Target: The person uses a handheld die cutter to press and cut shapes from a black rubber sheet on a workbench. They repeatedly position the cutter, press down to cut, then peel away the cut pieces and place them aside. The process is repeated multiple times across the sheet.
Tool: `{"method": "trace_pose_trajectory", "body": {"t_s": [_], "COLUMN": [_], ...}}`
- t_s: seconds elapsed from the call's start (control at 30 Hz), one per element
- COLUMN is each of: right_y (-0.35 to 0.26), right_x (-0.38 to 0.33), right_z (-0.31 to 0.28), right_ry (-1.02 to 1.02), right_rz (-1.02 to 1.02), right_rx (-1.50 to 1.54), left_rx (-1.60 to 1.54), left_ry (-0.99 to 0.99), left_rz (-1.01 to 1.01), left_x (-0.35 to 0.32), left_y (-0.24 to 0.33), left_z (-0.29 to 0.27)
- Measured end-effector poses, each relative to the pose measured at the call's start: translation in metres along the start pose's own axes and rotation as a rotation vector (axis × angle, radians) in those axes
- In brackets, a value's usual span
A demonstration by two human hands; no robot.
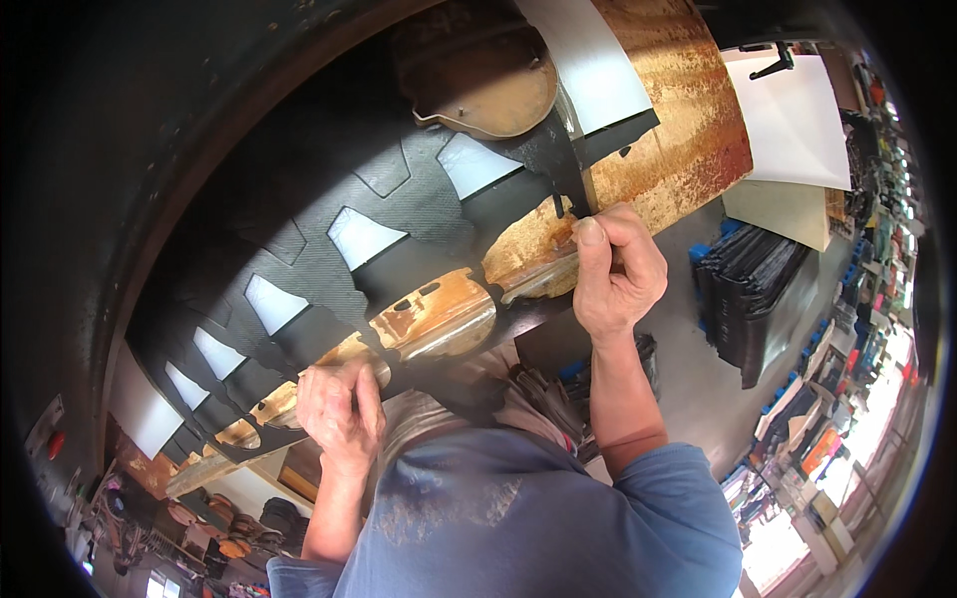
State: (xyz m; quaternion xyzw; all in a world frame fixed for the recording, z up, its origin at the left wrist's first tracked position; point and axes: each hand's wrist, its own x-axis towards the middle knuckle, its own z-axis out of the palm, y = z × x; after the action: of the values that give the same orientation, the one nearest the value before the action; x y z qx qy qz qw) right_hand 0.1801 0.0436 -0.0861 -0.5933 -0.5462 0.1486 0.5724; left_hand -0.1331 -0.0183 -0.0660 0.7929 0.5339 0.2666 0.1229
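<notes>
A black textured sheet (399, 209) with cut-out windows and tabs lies over a rusty metal die plate (678, 130). My right hand (616, 269) pinches a narrow black tab of the sheet at the plate's near edge, thumb pressed flat on it. My left hand (341, 409) is closed on the sheet's edge lower left, beside a rust-coloured raised form (439, 314). A round brownish metal part (478, 75) sits above the sheet.
A dark curved machine frame (150, 149) arches over the left and top. A white board (793, 120) leans at the upper right. Stacked black cut pieces (748, 289) stand on the grey floor to the right. Cluttered shelves (857, 329) line the far right.
</notes>
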Motion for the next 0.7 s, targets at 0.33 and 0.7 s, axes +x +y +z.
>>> {"method": "trace_pose_trajectory", "body": {"t_s": [0.33, 0.7], "right_y": [-0.024, -0.024], "right_x": [0.04, 0.108], "right_z": [0.01, 0.085], "right_ry": [-0.046, -0.243], "right_rz": [0.013, -0.213], "right_rx": [-0.146, -0.484], "left_rx": [-0.067, -0.263], "left_ry": [-0.007, -0.02], "left_rz": [-0.064, -0.092], "left_x": [0.008, 0.014], "left_y": [0.006, 0.01], "left_z": [-0.006, -0.027]}}
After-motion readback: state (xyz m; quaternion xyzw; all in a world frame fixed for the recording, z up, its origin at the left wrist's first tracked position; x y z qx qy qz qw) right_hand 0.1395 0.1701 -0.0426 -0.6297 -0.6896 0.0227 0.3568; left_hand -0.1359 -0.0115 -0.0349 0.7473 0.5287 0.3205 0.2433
